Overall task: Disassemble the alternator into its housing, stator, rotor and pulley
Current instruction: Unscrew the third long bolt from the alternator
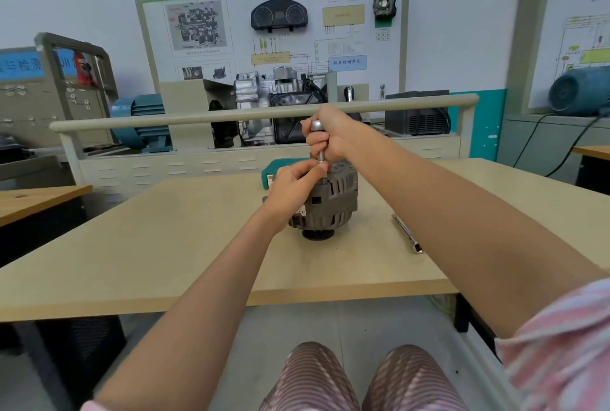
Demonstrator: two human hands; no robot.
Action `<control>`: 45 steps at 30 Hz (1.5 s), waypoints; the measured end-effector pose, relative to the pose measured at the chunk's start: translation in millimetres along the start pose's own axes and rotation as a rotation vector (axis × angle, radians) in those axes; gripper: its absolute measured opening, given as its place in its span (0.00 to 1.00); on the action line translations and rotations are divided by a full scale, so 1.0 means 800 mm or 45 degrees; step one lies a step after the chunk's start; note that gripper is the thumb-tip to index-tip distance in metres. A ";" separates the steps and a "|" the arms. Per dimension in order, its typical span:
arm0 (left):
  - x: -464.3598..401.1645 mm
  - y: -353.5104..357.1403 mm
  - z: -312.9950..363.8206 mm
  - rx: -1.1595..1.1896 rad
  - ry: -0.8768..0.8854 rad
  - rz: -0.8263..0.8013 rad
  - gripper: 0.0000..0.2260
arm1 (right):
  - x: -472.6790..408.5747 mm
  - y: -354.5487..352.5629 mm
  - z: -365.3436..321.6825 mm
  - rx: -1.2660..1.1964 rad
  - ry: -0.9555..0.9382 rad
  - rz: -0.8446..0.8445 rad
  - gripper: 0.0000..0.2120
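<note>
**Alternator upright on surface, both hands on the driver**

Far left: beige tool cabinet (49, 93), then a blue electric motor (142, 120) behind the beige guard rail (264, 111). Beyond the rail, a cutaway gearbox (274, 103) under a wall training board (270, 24) with an instrument cluster mounted on it.

Left hand (293, 189): closed, fingertips (321, 167) pinched around the lower end of the driver shaft, right at the top of the alternator. Palm lies against the alternator's left flank.

Alternator (333, 202): centre of the light wood surface (165, 245), standing on end with the dark pulley (318, 235) down, touching the surface. Grey finned housing with vent slots faces the camera. Fully assembled as far as I can tell. A teal case (274, 168) sits just behind it, mostly hidden by the left hand.

Driver (321, 146): vertical, metal shaft running down into the top of the alternator, silver cap at the upper end. Tip and fastener hidden by fingers.

Right hand (330, 136): closed in a fist around the driver's handle, above the left hand, silver cap poking out at the top of the grip.

Right of the alternator: a chrome ratchet wrench (407, 232) lying flat on the surface, apart from the alternator. Far right, a second blue motor (581, 90) on another bench.
</note>
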State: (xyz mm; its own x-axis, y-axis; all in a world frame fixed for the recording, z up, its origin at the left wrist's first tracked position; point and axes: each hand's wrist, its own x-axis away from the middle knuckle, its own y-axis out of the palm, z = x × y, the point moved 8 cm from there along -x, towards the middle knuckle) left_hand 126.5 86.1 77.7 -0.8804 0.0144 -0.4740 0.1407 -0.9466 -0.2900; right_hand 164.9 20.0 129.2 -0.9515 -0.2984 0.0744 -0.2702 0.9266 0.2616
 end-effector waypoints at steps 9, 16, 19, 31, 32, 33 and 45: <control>0.000 -0.001 -0.005 0.083 0.024 0.034 0.08 | 0.002 -0.008 -0.005 -0.073 -0.171 0.174 0.14; 0.000 -0.003 -0.006 0.054 0.026 0.103 0.19 | 0.019 -0.030 -0.009 -0.220 -0.595 0.753 0.13; 0.000 -0.001 -0.003 0.058 0.017 0.053 0.13 | 0.011 -0.021 -0.009 -0.165 -0.448 0.590 0.05; -0.003 0.001 -0.009 0.105 -0.009 -0.005 0.10 | 0.006 0.000 0.001 -0.207 -0.153 0.069 0.12; -0.003 0.001 -0.009 0.094 0.001 0.017 0.10 | 0.009 -0.008 0.000 -0.247 -0.223 0.197 0.10; -0.002 0.001 -0.009 0.083 0.007 0.035 0.09 | 0.013 -0.015 -0.002 -0.291 -0.312 0.328 0.07; -0.001 0.004 -0.003 0.090 -0.013 -0.024 0.07 | 0.005 0.007 0.000 -0.095 -0.085 -0.075 0.14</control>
State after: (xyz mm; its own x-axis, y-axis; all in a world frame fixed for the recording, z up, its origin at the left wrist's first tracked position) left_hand 128.3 84.0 75.3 -0.8872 0.0291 -0.4604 0.0923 -0.9666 -0.2391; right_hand 159.4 23.5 131.2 -0.9427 -0.3336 -0.0071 -0.3167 0.8877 0.3343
